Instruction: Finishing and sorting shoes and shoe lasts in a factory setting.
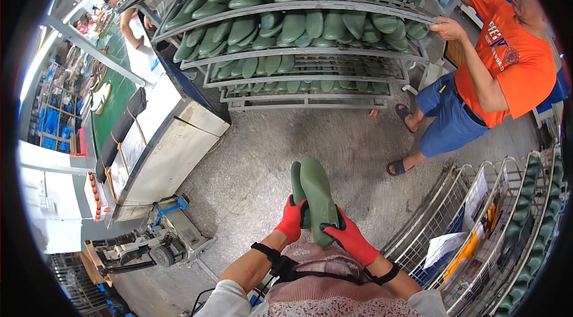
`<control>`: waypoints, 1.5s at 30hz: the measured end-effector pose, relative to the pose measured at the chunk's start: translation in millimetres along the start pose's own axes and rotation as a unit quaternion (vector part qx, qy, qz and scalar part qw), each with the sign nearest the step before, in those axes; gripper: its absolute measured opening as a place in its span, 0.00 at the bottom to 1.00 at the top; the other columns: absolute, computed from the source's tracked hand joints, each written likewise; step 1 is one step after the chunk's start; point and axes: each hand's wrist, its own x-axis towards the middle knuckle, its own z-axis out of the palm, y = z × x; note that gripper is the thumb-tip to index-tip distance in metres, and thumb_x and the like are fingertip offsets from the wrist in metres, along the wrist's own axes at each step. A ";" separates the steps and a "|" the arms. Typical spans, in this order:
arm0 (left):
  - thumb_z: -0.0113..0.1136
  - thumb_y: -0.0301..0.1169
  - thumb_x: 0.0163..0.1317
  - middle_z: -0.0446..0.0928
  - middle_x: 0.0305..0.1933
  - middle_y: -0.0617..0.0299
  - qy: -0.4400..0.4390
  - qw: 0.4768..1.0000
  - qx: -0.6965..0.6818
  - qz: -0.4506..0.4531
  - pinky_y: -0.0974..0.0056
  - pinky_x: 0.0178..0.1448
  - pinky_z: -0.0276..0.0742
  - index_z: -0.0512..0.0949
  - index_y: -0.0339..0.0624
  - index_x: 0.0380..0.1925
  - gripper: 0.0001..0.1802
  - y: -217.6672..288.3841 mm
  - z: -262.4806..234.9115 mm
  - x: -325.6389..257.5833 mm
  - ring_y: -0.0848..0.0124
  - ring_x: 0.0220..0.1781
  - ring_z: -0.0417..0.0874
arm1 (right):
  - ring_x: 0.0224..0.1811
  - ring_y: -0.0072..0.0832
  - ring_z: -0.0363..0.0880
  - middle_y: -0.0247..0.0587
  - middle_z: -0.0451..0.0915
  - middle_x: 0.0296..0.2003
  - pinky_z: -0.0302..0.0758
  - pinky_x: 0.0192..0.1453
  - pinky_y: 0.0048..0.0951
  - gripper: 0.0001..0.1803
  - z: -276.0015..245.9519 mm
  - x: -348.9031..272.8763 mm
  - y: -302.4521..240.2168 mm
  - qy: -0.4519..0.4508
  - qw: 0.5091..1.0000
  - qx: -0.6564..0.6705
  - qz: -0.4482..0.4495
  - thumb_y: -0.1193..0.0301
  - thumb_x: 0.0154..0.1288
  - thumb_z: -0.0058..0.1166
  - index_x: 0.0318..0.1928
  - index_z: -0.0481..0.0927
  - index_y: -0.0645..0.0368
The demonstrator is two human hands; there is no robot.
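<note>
Two green shoe lasts, foot-shaped and smooth, are held up in front of my body. My left hand (291,220), in a red glove with dark fingertips, is closed round the left shoe last (296,181), which sits partly behind the other. The right shoe last (317,189) lies nearer to me, and my gloved right hand (352,237) grips its lower end with the thumb across it. Both lasts point away from me with their heel ends low, side by side. Some fingers of each hand are hidden behind the lasts.
Ahead stands a metal rack (256,13) with several tiers of green lasts. A person in an orange shirt (507,54) holds its right end. Wire carts (465,221) stand at the right. On the left are a workbench (173,132) and a machine (161,239) on the floor.
</note>
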 end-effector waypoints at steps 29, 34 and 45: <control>0.58 0.36 0.69 0.81 0.55 0.55 -0.305 0.893 0.330 0.039 0.56 0.54 0.81 0.76 0.42 0.60 0.22 58.1 33.8 54.0 0.61 0.53 0.81 | 0.58 0.36 0.78 0.50 0.80 0.56 0.73 0.62 0.36 0.42 -67.0 -11.1 -59.5 0.139 0.979 0.144 -0.030 0.44 0.63 0.58 0.69 0.68 0.58; 0.60 0.24 0.66 0.81 0.53 0.52 -0.332 0.798 0.487 0.125 0.59 0.55 0.81 0.75 0.32 0.58 0.20 75.2 73.0 45.4 0.64 0.52 0.80 | 0.60 0.33 0.76 0.45 0.79 0.57 0.71 0.63 0.32 0.40 -83.5 -18.9 -58.1 0.221 0.945 0.152 -0.190 0.49 0.65 0.59 0.70 0.67 0.58; 0.62 0.40 0.65 0.82 0.49 0.56 -0.343 0.881 0.287 -0.155 0.55 0.46 0.83 0.76 0.39 0.57 0.24 54.1 168.3 96.5 0.60 0.45 0.85 | 0.51 0.32 0.82 0.44 0.79 0.56 0.81 0.54 0.37 0.36 -108.6 -103.9 36.1 0.485 0.761 0.427 -0.052 0.55 0.67 0.62 0.66 0.68 0.67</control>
